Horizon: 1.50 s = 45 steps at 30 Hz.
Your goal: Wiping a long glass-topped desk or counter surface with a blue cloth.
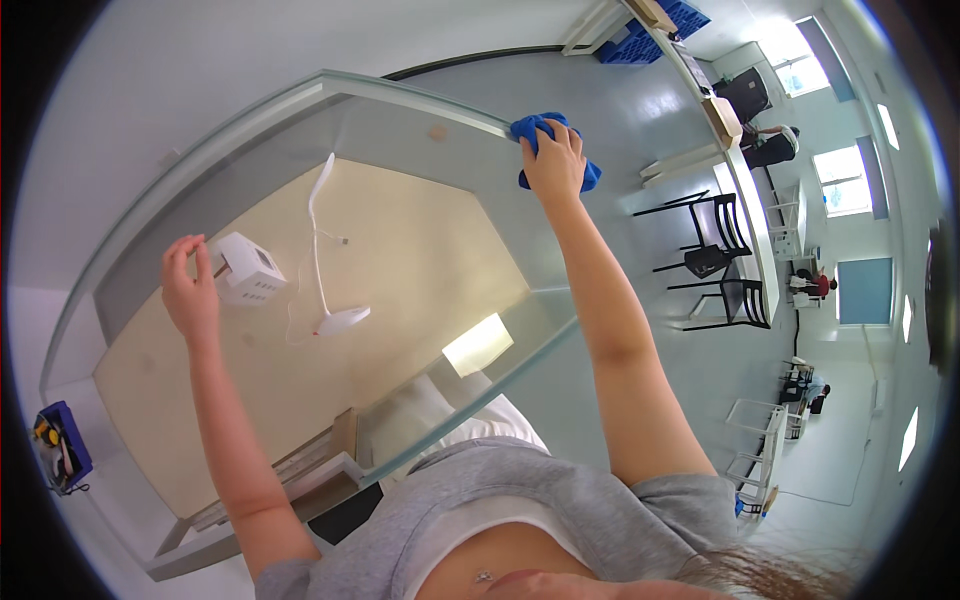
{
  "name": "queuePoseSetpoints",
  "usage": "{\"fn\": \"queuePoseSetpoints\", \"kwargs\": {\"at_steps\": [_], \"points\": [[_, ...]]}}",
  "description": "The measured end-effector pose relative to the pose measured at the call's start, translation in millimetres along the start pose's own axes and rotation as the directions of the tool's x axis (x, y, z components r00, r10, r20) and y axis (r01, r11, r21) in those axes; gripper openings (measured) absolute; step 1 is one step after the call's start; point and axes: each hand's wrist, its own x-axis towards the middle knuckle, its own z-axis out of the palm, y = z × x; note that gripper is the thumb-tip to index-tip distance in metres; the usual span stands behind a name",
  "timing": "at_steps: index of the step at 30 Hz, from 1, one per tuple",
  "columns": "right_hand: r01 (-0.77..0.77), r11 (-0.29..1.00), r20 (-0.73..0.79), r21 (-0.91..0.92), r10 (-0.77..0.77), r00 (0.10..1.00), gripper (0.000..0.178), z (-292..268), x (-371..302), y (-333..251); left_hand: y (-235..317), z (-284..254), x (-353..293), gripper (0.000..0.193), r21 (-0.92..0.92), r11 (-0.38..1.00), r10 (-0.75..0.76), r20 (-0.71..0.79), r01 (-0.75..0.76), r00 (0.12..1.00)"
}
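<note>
My right hand (pixel 556 168) is closed on a blue cloth (pixel 590 178) and presses it at the far right corner of a large clear glass panel (pixel 420 100). Bunched cloth shows on both sides of the fingers. At the left, my left hand (pixel 190 285) is raised with its fingers loosely bent and apart from the thumb, and I see nothing in it. Right beside it is a small white box (pixel 250 270) with little window-like marks. A slim white desk lamp (pixel 318 225) with a thin cord is to the right of the box, over a beige surface (pixel 420 230).
A bright reflection (pixel 478 345) lies on the glass near my body. Low at the left is a blue bin (pixel 65 445) with tools. Black chairs (pixel 715 235) stand by a long white table (pixel 755 210) at the right. Blue crates (pixel 650 38) are at the back; people are farther off.
</note>
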Motion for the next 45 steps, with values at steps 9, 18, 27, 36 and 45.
{"fn": "queuePoseSetpoints", "kwargs": {"at_steps": [9,18,27,36,45], "points": [[0.069,0.998,-0.004,0.002,-0.069,0.998,0.031,-55.0,-121.6,47.1,-9.4,-2.9,-4.3,0.02,0.068,0.998,-0.001,-0.015,0.002,1.0],[-0.042,0.999,0.012,-0.026,0.042,0.999,0.033,-16.8,-38.0,20.6,8.6,-2.1,-2.8,0.017,0.073,0.997,0.007,-0.017,-0.006,1.0],[-0.048,0.994,0.091,0.097,0.039,0.995,0.032,-6.1,-16.4,14.8,-11.6,1.1,-1.0,0.018,0.039,0.999,0.038,-0.033,-0.036,0.999],[0.146,0.989,-0.065,-0.019,-0.147,0.987,0.031,-63.1,-144.0,26.6,-11.5,0.5,-0.1,0.02,0.067,0.997,0.051,-0.02,-0.049,0.999],[0.35,0.873,0.083,0.339,-0.399,0.913,0.042,-103.4,-208.7,-117.9,-15.0,0.6,-0.2,0.02,0.091,0.995,0.04,-0.025,-0.038,0.999]]}}
